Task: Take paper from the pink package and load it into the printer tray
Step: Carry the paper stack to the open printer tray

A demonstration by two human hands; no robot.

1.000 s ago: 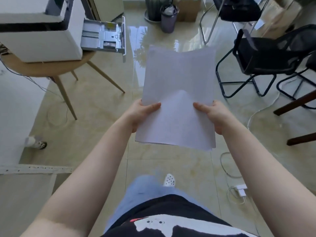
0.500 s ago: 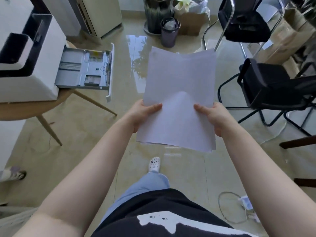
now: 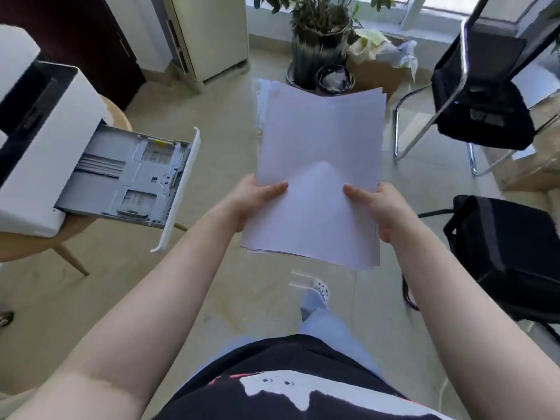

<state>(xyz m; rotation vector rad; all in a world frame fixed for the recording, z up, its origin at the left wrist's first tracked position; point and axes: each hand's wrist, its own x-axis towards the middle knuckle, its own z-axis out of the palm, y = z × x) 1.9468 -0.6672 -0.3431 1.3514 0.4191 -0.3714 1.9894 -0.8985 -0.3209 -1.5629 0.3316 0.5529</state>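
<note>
I hold a thin stack of white paper [image 3: 321, 147] out in front of me with both hands. My left hand [image 3: 251, 198] pinches its left edge, thumb on top, and my right hand [image 3: 378, 210] pinches its right edge. The sheets bow upward slightly between the thumbs. To the left a white printer [image 3: 45, 140] sits on a round wooden table [image 3: 27, 247]. Its grey paper tray [image 3: 127, 180] is pulled out toward the paper and holds no sheets. The pink package is not in view.
Black chairs stand at the right [image 3: 509, 259] and upper right [image 3: 481, 116]. A potted plant [image 3: 318, 37], a small bin [image 3: 335, 78] and a cardboard box [image 3: 378, 74] lie ahead. A cream cabinet [image 3: 209, 34] stands at the back. The tile floor is glossy.
I have walked forward: the printer and its open tray have slid down and closer on my left. The paper stays held the same way in both hands.
</note>
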